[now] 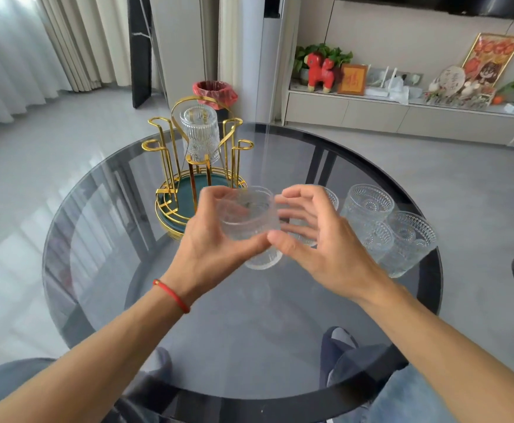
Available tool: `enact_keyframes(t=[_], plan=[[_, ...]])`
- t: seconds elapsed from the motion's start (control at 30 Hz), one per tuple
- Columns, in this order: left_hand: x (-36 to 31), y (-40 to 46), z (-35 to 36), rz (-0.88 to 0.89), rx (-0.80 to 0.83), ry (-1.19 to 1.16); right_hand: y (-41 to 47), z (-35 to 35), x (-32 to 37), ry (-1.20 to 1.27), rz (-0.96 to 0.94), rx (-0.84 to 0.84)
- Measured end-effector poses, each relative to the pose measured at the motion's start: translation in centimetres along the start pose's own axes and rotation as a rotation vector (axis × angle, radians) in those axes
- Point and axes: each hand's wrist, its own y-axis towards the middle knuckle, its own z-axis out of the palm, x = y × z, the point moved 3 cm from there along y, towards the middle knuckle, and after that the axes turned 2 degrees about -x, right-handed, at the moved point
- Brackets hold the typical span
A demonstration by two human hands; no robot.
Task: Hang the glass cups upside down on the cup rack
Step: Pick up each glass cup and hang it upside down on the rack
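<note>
Over the middle of the round smoked-glass table point(280, 315), the person's left hand point(216, 248) is gripping a clear ribbed glass cup point(248, 216), fingers curled round its wall, mouth facing up and blurred. The right hand point(313, 239) is hovering just beside it, fingers spread and loosely curved, holding nothing that I can see. Just behind the hands, the gold wire cup rack with its dark green tray point(194, 178) is already carrying one upside-down glass cup point(201, 132) on a rear peg, with several pegs bare. To the right, three more patterned glass cups point(384, 227) are standing upright and close together. The risk, I'd say, is the hand-over: smooth glass could slip during the turn and drop onto the glass tabletop, or the rim could knock a thin peg and tip the light rack.
</note>
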Motion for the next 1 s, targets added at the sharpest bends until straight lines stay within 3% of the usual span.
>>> enact_keyframes(t=[0.13, 0.27, 0.47, 0.57, 0.7, 0.83, 1.0], plan=[[1.2, 1.6, -1.1, -0.244, -0.006, -0.285, 0.5, 1.4, -1.3, -0.020, 0.171, -0.007], [1.3, 1.7, -0.6, -0.331, 0.015, -0.516, 1.5, 3.1, -1.1, 0.363, 0.339, 0.021], [1.0, 1.2, -2.4, -0.123, -0.030, -0.166, 2.4, 1.8, 0.1, 0.523, 0.264, -0.096], [1.8, 1.3, -4.8, 0.002, -0.207, -0.021, 3.7, -1.1, 2.3, 0.392, 0.168, -0.248], [5.0, 2.1, -6.9, -0.053, -0.343, 0.353, 6.3, -3.9, 4.8, 0.423, 0.108, -0.397], [8.8, 2.6, -6.5, -0.175, -0.215, 0.643, 11.3, -3.0, 6.7, 0.501, 0.085, -0.480], [11.1, 2.8, -5.1, -0.235, -0.066, 0.745, 18.2, 0.4, 10.3, 0.318, -0.011, -0.432]])
